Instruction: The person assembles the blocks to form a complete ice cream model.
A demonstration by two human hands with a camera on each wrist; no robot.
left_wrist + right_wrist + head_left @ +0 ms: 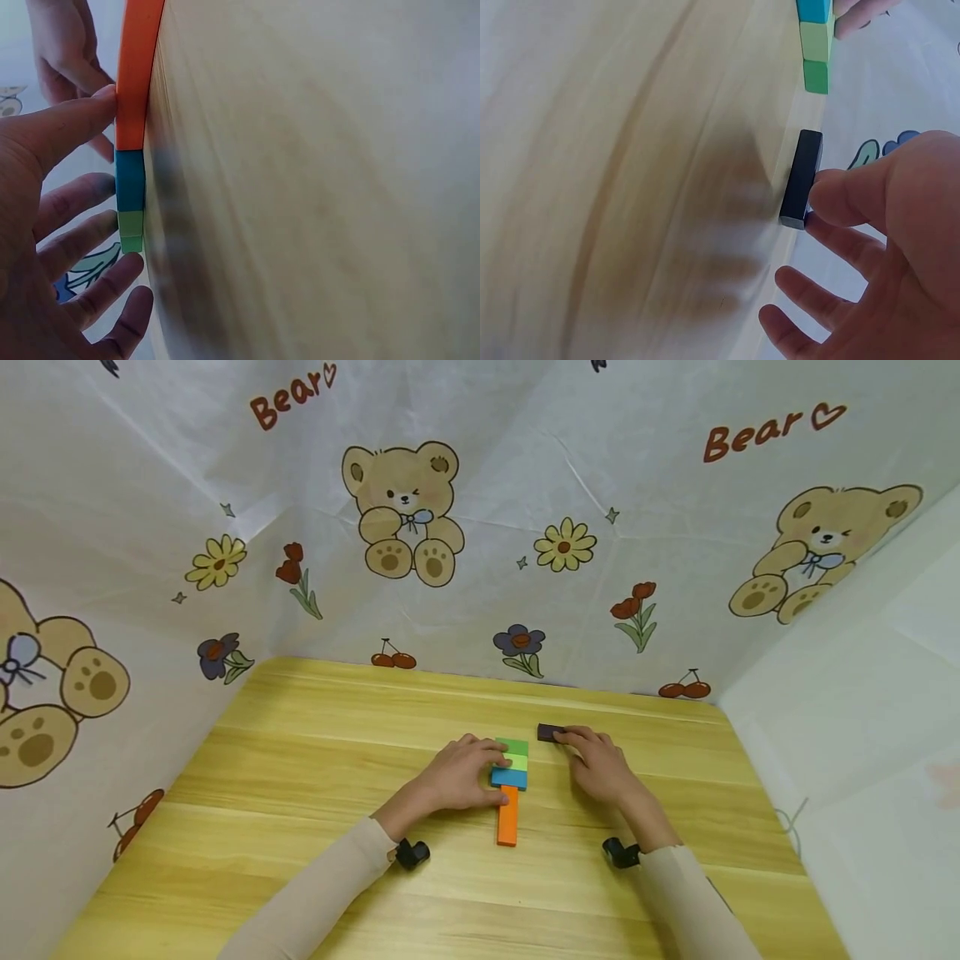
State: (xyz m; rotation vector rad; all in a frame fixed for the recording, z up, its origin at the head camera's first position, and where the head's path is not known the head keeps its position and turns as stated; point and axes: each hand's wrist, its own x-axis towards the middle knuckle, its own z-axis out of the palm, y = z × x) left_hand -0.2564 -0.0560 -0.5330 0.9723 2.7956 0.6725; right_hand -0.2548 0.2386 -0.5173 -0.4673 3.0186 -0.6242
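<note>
Down the middle of the table runs a line of flat blocks in the head view: green at the far end, light green, blue, then a long orange block pointing toward me. My left hand rests over the line from the left, fingers spread. Its thumb touches the orange block, and its fingertips lie at the blue block and the green ones. To the right, beyond the line's far end, my right hand pinches the right end of a black block between thumb and index finger.
The wooden table ends at the back against a white cloth printed with bears and flowers. More cloth hangs on both sides. A small black camera sits at the left wrist, another camera at the right.
</note>
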